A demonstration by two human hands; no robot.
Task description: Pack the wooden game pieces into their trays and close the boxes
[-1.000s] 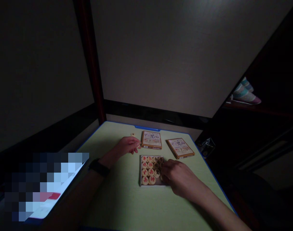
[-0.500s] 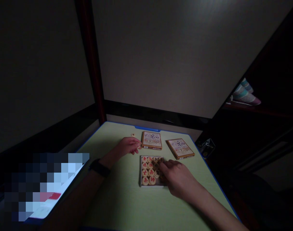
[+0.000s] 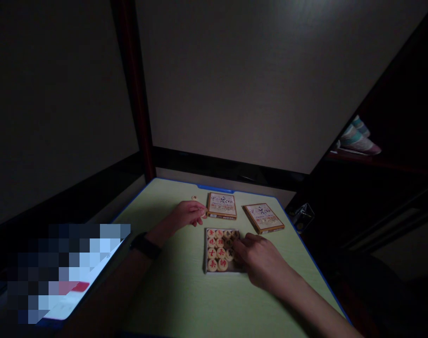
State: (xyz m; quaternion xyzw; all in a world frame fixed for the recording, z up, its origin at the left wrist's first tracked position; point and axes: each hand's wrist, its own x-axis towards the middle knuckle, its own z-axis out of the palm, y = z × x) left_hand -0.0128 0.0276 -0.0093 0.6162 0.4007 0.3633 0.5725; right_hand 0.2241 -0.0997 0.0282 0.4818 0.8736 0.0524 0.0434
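An open box point(image 3: 205, 253) with a white rim lies on the green table, filled with rows of round pieces marked in red and black. My right hand point(image 3: 258, 258) is over the box's right side, its fingers bent down onto the pieces there and hiding what they touch. Beyond the box's upper left corner, my left hand point(image 3: 191, 213) is closed, with a small round piece point(image 3: 203, 213) between its fingertips. One loose piece point(image 3: 194, 198) rests on the table just past my left hand.
Two flat printed boxes lie farther back, one point(image 3: 222, 205) beside my left hand and the other point(image 3: 263, 218) to the right. The table point(image 3: 171, 291) has a blue edge. A lit screen point(image 3: 68, 300) is at lower left, and shoes point(image 3: 358, 138) sit on a shelf.
My right hand has shifted very slightly over the box's right side. My left hand stays in place with its piece.
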